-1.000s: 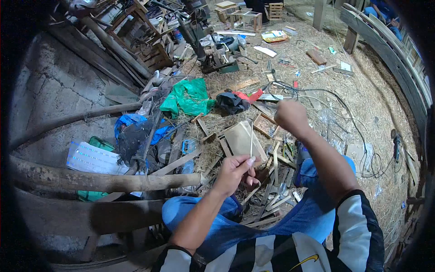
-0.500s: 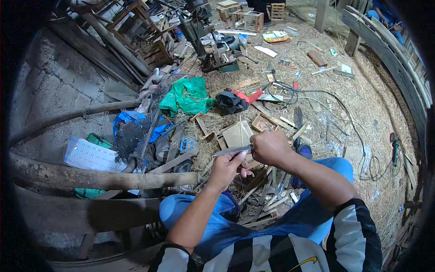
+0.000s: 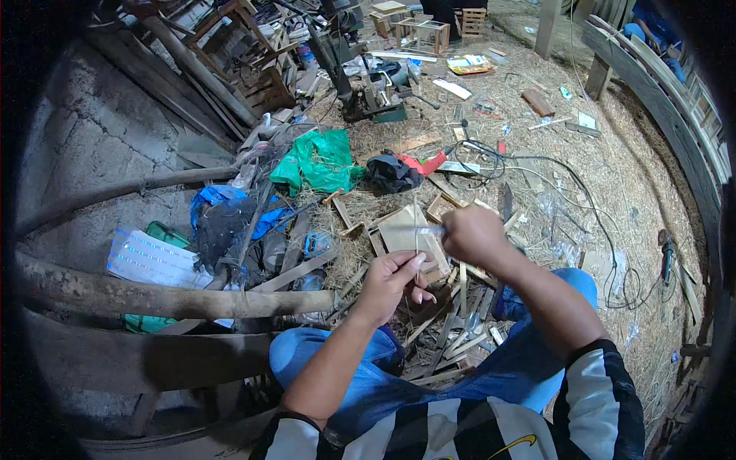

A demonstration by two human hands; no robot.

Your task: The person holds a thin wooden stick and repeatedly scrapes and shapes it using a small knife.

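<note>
My left hand [image 3: 387, 287] is closed, thumb and fingers pinching a thin wooden stick [image 3: 415, 208] that points upward, away from me. My right hand [image 3: 477, 236] forms a fist around the handle of a knife [image 3: 435, 229]. Motion smears the blade, which reaches left across the stick above my left fingertips; whether it touches the stick I cannot tell. Beneath both hands lies a light wooden board [image 3: 399, 234] on the littered ground. The knife handle is mostly hidden inside my fist.
A bamboo pole [image 3: 169, 295] runs along my left. Ahead lie a green plastic bag [image 3: 314, 161], a black bag [image 3: 392, 173] and a metal machine [image 3: 376, 103]. An angle grinder [image 3: 667, 257] with a cable is at the right. Wood scraps [image 3: 456, 345] lie between my legs. Another person [image 3: 652, 34] sits far right.
My right hand has moved slightly right and forward with the knife, whose blade has lifted away from my left fingers. My left hand still pinches the stick, nearly in place.
</note>
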